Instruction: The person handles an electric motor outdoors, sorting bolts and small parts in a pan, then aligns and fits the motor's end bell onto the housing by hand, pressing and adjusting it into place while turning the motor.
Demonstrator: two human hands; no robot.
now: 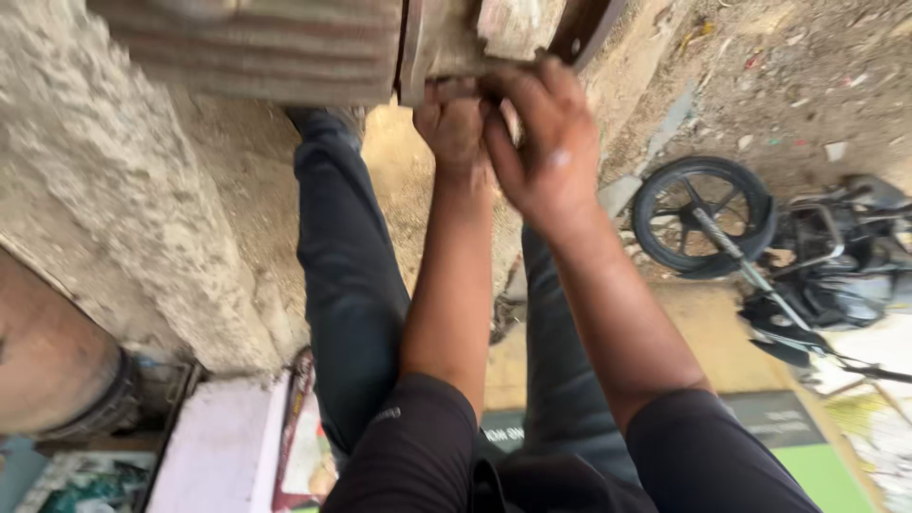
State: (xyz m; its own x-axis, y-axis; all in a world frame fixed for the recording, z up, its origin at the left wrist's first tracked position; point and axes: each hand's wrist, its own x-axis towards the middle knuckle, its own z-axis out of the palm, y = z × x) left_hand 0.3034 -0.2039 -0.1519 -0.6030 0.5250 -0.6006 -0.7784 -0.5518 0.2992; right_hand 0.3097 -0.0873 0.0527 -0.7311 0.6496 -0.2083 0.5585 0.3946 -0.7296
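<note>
A ribbed grey motor housing point(256, 43) fills the top of the view, with a dirty metal end plate point(503, 28) on its right end. My left hand point(451, 119) is curled under the plate's lower edge, fingers gripping it. My right hand point(546, 142) sits right beside it, touching the left hand, with fingers bent over the same edge. Both hands are grimy, and both forearms reach up from dark sleeves. What lies between the fingers is hidden.
A rough concrete wall point(114, 209) stands at the left. My legs in dark trousers point(351, 275) are below the hands. A parked motorcycle point(760, 237) lies at the right on dirt ground. A rusty round part point(47, 351) sits at lower left.
</note>
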